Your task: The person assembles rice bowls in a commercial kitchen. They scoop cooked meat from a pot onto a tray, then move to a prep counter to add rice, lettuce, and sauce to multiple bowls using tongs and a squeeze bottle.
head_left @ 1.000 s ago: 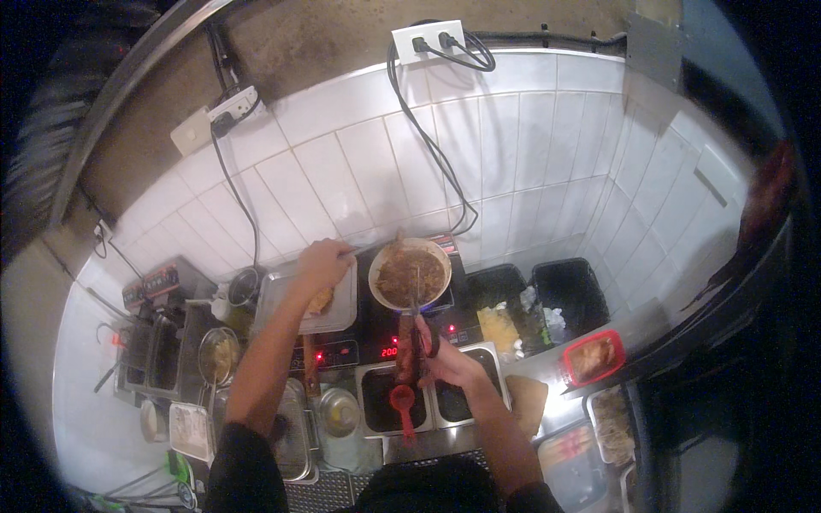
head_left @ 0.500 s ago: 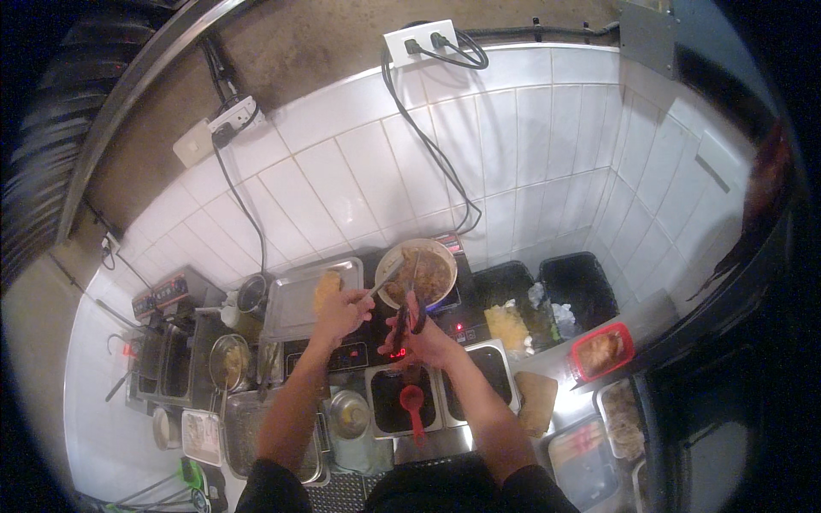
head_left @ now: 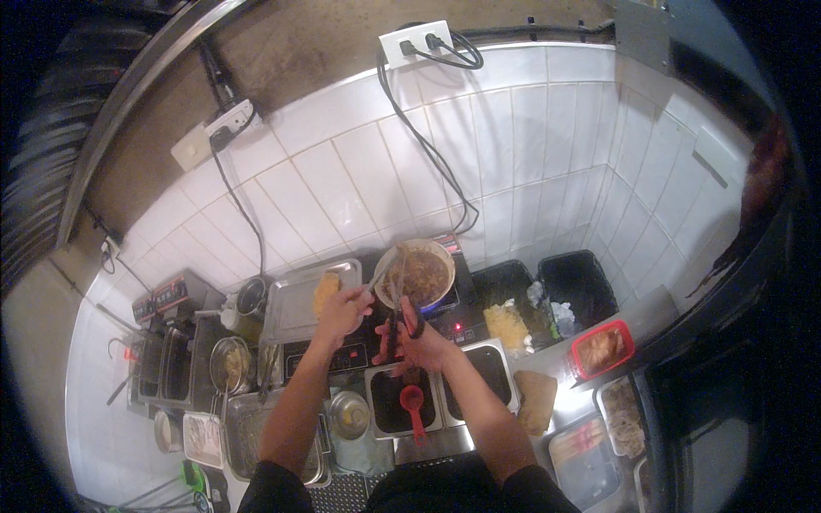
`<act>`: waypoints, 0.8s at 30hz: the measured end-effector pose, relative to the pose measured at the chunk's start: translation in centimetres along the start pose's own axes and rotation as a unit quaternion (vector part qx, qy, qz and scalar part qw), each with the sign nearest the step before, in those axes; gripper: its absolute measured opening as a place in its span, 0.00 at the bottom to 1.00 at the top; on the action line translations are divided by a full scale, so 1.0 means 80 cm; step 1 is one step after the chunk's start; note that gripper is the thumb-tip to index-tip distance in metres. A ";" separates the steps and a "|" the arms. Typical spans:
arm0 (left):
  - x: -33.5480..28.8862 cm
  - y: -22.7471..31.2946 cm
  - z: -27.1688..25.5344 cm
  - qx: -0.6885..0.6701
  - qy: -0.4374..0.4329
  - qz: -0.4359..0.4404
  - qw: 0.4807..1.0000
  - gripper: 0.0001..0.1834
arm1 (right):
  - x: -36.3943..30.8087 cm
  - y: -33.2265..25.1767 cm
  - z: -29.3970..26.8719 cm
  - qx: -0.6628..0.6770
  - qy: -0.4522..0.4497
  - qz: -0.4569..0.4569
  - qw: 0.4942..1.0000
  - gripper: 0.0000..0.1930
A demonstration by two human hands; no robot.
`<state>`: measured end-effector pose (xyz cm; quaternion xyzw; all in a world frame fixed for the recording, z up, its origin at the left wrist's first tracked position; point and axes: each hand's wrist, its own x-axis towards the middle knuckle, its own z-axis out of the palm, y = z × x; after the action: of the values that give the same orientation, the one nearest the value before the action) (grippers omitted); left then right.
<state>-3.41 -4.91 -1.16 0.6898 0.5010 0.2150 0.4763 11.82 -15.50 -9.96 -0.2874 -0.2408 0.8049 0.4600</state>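
Mid-step over the pan (head_left: 421,275) of brown noodles on the cooker: left hand (head_left: 344,309), fingers clamped on a utensil reaching to its near rim; right hand (head_left: 416,342), fingers clamped on red-handled scissors (head_left: 400,325) just below it; likely calls for cutting the strands

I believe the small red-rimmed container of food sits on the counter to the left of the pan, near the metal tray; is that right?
Not quite: the head view shows the red-rimmed container on the counter to the right of the pan, beyond the black bins. The metal tray is the thing on the pan's left.
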 end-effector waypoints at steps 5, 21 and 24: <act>0.000 0.002 0.000 -0.015 0.014 0.001 1.000 0.19 | -0.013 -0.001 0.014 0.008 -0.005 -0.008 1.000 0.52; 0.007 -0.075 -0.001 -0.004 -0.032 -0.031 0.999 0.20 | 0.024 0.041 -0.024 -0.069 0.196 -0.127 0.970 0.35; 0.019 -0.081 -0.013 -0.036 -0.054 -0.049 0.997 0.20 | 0.017 0.043 -0.028 -0.049 0.188 -0.075 0.978 0.29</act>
<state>-6.79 -2.82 -6.62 0.6572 0.4999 0.1716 0.5373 10.72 -15.65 -14.14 -0.4374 -0.2102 0.6869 0.5410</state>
